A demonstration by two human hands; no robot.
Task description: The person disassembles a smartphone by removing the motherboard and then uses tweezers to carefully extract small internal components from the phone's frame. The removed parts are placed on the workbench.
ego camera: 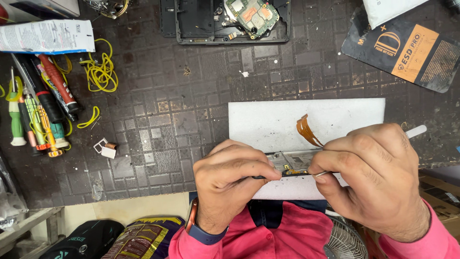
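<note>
A thin metal-tipped tool with a white handle [330,171] is pinched in the right hand [373,180], its tip pointing left onto the small grey phone board [292,160], which is pinned by the left hand [230,180] at lower centre upon a white foam pad [268,122] on the tabletop [167,120].

Dark gridded work mat [191,96] with white foam pad [268,122], screwdrivers [40,112], yellow rubber bands [100,72], perhaps an opened phone frame [191,24].
</note>
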